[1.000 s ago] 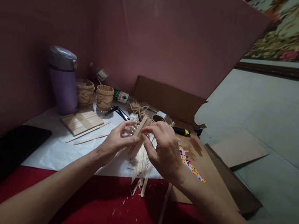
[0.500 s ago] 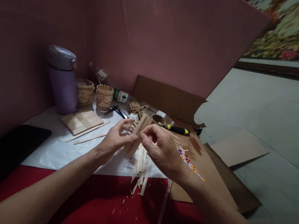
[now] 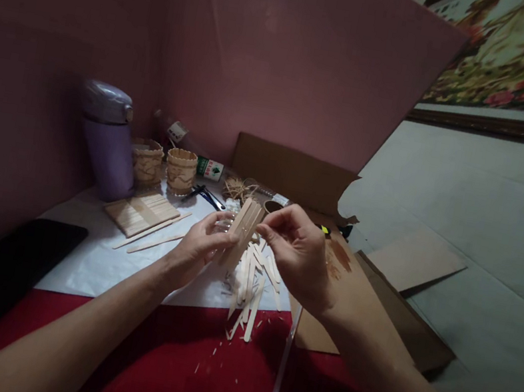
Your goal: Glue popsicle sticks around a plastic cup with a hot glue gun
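In my left hand (image 3: 203, 243) is a clear plastic piece with flat wooden sticks (image 3: 241, 233) standing side by side along it, tilted to the right. My right hand (image 3: 295, 252) is beside the sticks' right edge, its thumb and forefinger pinched together; whatever lies between the fingertips is too small to make out. Below both hands, loose wooden sticks (image 3: 254, 303) lie scattered over the white sheet and the red cloth, with small splinters around them.
At the left stand a purple bottle (image 3: 109, 156) and two carved wooden cups (image 3: 180, 171), near a stack of sticks (image 3: 140, 214). A black object (image 3: 2, 258) lies front left. Cardboard (image 3: 314, 330) and a tape roll (image 3: 273, 207) are at the right.
My right hand has moved a little right, away from the sticks, uncovering more loose sticks below. It now hides most of the yellow and black tool. My left hand keeps its hold.
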The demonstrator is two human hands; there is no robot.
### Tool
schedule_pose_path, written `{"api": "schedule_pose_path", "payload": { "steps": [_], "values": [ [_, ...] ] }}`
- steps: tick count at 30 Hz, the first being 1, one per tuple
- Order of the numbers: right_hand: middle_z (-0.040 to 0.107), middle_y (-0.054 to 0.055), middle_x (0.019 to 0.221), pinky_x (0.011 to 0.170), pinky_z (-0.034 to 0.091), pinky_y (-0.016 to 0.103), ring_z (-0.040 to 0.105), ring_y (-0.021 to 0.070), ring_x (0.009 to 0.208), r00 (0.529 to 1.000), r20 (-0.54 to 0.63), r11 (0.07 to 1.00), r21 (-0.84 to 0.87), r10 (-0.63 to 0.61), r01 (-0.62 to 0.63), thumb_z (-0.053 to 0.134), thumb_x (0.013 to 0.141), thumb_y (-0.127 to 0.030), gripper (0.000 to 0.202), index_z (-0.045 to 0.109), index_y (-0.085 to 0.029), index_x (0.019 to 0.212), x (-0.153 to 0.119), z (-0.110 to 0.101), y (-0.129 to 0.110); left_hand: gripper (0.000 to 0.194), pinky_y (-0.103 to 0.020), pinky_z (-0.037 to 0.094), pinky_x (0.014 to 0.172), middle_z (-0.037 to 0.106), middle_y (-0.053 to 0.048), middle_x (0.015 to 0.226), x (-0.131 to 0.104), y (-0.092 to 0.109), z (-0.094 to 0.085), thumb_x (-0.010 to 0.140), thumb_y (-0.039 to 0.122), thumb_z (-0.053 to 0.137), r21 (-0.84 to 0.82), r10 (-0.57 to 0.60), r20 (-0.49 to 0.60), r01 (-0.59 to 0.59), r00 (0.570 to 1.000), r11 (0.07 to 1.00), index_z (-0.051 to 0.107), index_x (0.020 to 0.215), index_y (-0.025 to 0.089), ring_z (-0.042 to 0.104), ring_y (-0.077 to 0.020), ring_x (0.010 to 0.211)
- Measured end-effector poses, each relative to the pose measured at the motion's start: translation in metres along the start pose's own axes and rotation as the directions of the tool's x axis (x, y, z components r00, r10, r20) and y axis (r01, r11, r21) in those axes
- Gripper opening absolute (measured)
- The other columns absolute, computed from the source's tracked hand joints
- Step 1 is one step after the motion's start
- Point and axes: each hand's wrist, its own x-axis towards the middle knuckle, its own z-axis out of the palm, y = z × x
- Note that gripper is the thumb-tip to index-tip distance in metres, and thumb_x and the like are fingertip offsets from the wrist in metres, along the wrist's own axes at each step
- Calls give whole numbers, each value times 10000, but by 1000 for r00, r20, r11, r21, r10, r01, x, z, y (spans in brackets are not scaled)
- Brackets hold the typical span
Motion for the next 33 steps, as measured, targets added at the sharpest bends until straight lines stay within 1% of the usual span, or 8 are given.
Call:
{"api": "schedule_pose_path", "payload": {
  "steps": [2, 4, 7, 17, 23, 25, 30, 33],
  "values": [
    [568, -13, 748, 646, 448, 284, 535, 124, 680, 994, 41, 989, -107, -98, 102, 565, 833, -133, 86, 526, -206, 853, -2, 3, 4, 570, -327, 475, 732, 666, -48, 962, 0, -1, 0, 653, 292, 793, 8, -5, 12, 5, 1000, 1000, 541, 1157, 204, 638, -184, 772],
    [567, 2, 807, 675, 446, 288, 540, 130, 723, 977, 95, 957, -207, -189, 205, 513, 809, -62, 169, 511, -203, 903, -2, 4, 6, 581, -321, 475, 721, 662, -52, 978, 0, -1, 0, 652, 291, 794, 36, -9, 12, 8, 1000, 999, 539, 1167, 205, 641, -186, 780],
    [558, 27, 878, 681, 435, 292, 531, 145, 771, 959, 151, 914, -298, -240, 275, 525, 791, -60, 184, 481, -199, 904, 0, 6, 6, 582, -309, 475, 699, 654, -65, 1005, 1, -3, -1, 655, 302, 797, 75, -11, -2, 12, 1000, 997, 540, 1167, 203, 642, -200, 825],
    [552, 27, 864, 672, 432, 292, 528, 151, 759, 961, 162, 883, -383, -225, 271, 557, 805, -91, 172, 471, -199, 908, 5, 6, 9, 548, -299, 477, 688, 647, -64, 1001, 1, -4, -2, 659, 310, 793, 77, 1, 8, -2, 1000, 997, 548, 1135, 192, 639, -198, 824],
    [572, 29, 859, 684, 458, 303, 551, 150, 753, 946, -35, 898, -329, -321, 293, 541, 859, -136, 97, 508, -197, 925, 5, 2, 3, 553, -314, 484, 708, 649, -57, 965, 0, -1, -1, 657, 299, 779, 17, -31, 29, 30, 999, 999, 533, 1138, 180, 635, -186, 789],
    [594, 24, 856, 681, 467, 296, 562, 139, 736, 951, -60, 922, -272, -302, 276, 534, 875, -137, 98, 519, -197, 951, 3, 1, 1, 535, -311, 484, 698, 649, -59, 950, 1, 0, 0, 649, 293, 772, 9, -35, 21, 34, 999, 999, 536, 1114, 173, 633, -187, 784],
    [635, 33, 867, 714, 484, 302, 602, 146, 775, 974, 17, 959, -172, -228, 227, 527, 859, -94, 174, 549, -182, 1008, -2, 0, 4, 535, -291, 481, 678, 645, -53, 950, 1, -1, 1, 641, 284, 766, -4, -30, 15, 31, 999, 1000, 529, 1108, 175, 623, -172, 773],
    [642, 27, 828, 692, 467, 293, 595, 141, 747, 987, -6, 977, -145, -158, 156, 542, 862, -117, 95, 590, -175, 921, -3, -1, 5, 546, -284, 480, 662, 638, -37, 930, 1, -1, 2, 629, 285, 771, 1, -32, -3, 32, 999, 999, 529, 1108, 182, 616, -163, 755]
  ]
}}
